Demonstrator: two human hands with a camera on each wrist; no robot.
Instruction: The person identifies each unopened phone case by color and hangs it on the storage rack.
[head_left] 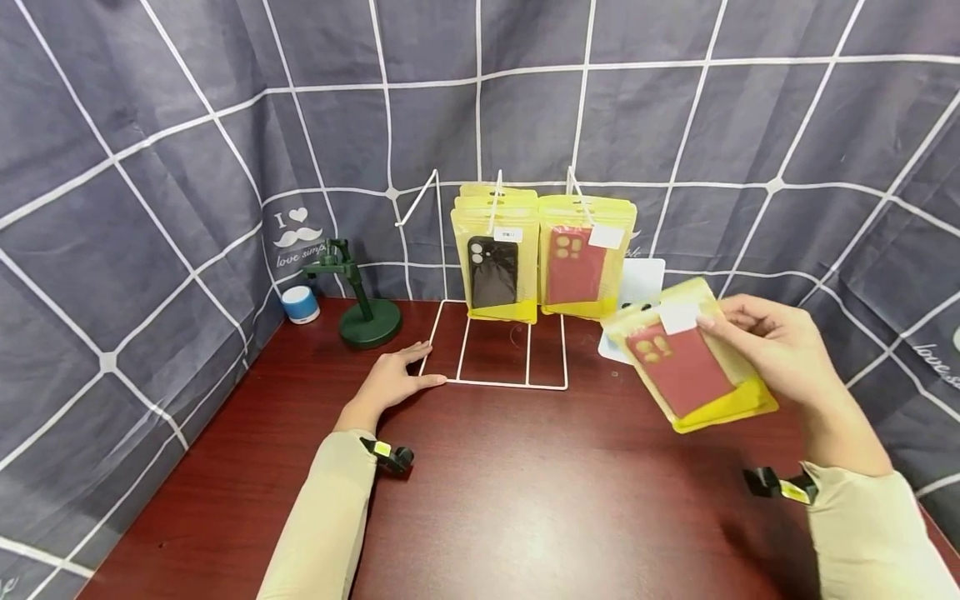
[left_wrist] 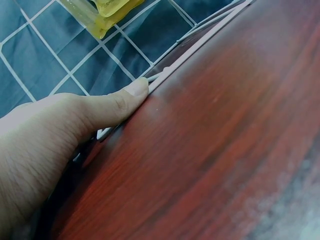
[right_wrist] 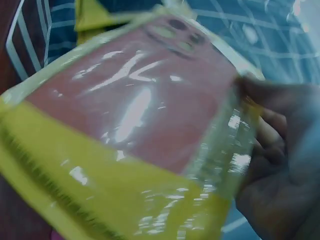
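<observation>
My right hand (head_left: 780, 342) pinches the edge of a yellow-edged clear pouch (head_left: 690, 358) holding a red phone case, tilted in the air above the table's right side. In the right wrist view the pouch (right_wrist: 140, 105) fills most of the picture. My left hand (head_left: 390, 379) rests at the front left corner of a white wire display rack (head_left: 510, 384), thumb (left_wrist: 117, 105) lying on its base wire. From the rack's middle hook hang pouches with a black phone case (head_left: 492, 275) in front. On its right hook hang pouches with a red phone case (head_left: 573, 271) in front.
The rack's left hook (head_left: 416, 200) bears nothing. A dark green stand (head_left: 367, 321) and a small blue-and-white cylinder (head_left: 300, 305) stand at the back left. A pale flat item (head_left: 643, 279) is partly hidden behind the pouches. Grid-patterned cloth (head_left: 660, 125) surrounds the dark red table (head_left: 525, 483).
</observation>
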